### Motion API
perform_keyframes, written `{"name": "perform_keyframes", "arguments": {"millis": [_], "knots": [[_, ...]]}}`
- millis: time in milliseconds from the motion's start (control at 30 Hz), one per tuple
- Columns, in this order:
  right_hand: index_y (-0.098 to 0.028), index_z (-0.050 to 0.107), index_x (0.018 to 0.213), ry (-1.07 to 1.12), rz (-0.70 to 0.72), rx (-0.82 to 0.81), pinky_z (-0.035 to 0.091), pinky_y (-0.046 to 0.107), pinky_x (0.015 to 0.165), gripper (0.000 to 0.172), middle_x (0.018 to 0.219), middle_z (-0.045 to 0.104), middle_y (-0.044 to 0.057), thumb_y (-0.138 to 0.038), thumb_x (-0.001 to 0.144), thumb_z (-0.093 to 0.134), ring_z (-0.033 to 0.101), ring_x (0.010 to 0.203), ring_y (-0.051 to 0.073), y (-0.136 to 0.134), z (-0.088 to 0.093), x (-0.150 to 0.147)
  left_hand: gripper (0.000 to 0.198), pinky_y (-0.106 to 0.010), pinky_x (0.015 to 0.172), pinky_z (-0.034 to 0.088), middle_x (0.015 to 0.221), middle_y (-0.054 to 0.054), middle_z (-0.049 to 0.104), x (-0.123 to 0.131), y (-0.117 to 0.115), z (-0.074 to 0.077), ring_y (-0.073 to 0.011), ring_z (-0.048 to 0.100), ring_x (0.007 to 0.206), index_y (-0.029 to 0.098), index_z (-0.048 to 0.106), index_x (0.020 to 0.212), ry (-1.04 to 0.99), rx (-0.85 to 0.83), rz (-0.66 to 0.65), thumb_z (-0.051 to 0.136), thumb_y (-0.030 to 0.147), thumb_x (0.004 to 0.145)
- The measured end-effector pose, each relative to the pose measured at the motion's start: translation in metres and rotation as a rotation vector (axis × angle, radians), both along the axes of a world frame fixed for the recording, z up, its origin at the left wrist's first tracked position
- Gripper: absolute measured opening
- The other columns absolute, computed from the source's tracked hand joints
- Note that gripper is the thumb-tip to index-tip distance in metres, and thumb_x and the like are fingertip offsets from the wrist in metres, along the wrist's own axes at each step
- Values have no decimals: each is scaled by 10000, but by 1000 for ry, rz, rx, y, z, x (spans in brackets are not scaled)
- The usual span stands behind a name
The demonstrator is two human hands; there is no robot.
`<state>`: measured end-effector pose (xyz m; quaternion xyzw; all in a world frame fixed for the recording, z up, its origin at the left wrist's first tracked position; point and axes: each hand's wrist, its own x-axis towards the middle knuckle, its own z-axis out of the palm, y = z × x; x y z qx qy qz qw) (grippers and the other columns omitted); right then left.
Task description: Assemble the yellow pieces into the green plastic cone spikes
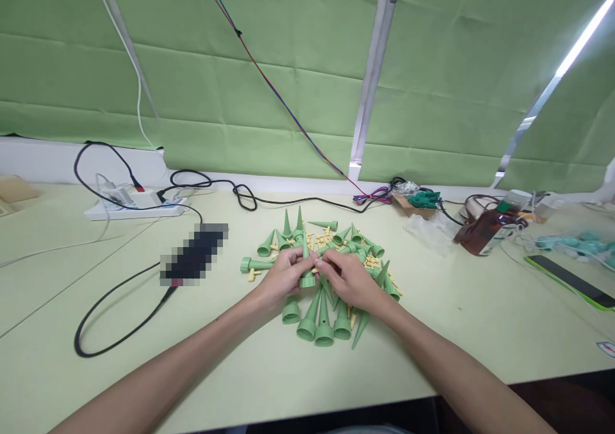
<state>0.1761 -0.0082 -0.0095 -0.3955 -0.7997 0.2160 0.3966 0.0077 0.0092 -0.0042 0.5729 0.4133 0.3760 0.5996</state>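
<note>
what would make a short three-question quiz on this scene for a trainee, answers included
1. True or false: the left hand holds a green cone.
2. Which is to the right of the loose cones in the picture?
A) white power strip
B) brown bottle
C) pixelated dark object
3. Fill in: the small pieces scattered among the loose cones are ____ in colour.

Key: 1. True; 2. B; 3. yellow

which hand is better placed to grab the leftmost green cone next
Probably the left hand: it is nearer the leftmost cone, though holding another cone; the right hand sits farther off.
</note>
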Motion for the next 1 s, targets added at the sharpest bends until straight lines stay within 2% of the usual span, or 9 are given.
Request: {"name": "perform_keyframes", "arguments": {"millis": [200, 700, 867, 1000], "knots": [[-207, 369, 689, -52, -16, 6, 297, 244, 557, 337, 627, 560, -38, -304, 1008, 418, 448, 541, 109, 1, -2, 0, 342, -159, 341, 119, 621, 25, 561, 1, 0, -1, -20, 212, 394, 162, 569, 761, 6, 7, 11, 696, 480, 773], [-210, 433, 694, -83, -23, 0, 326, 254, 584, 363, 653, 594, -17, -351, 1025, 380, 490, 568, 126, 1, -2, 0, 440, -156, 342, 128, 608, 11, 554, 2, -1, 0, -21, 236, 399, 154, 566, 753, 4, 40, 18, 694, 575, 750], [-207, 443, 696, -76, -24, 2, 317, 256, 580, 383, 648, 570, -17, -362, 1033, 348, 470, 559, 125, 2, -3, 0, 429, -167, 341, 129, 582, 43, 489, 2, -1, -1, -20, 212, 399, 158, 568, 751, -15, 36, 34, 709, 564, 744], [-207, 433, 697, -77, -74, 19, 300, 264, 574, 383, 617, 502, -27, -353, 1035, 329, 432, 539, 125, 5, -6, 1, 399, -169, 351, 201, 609, 59, 436, 1, -3, 1, -26, 248, 419, 161, 607, 824, -47, 46, 31, 730, 531, 739]]}}
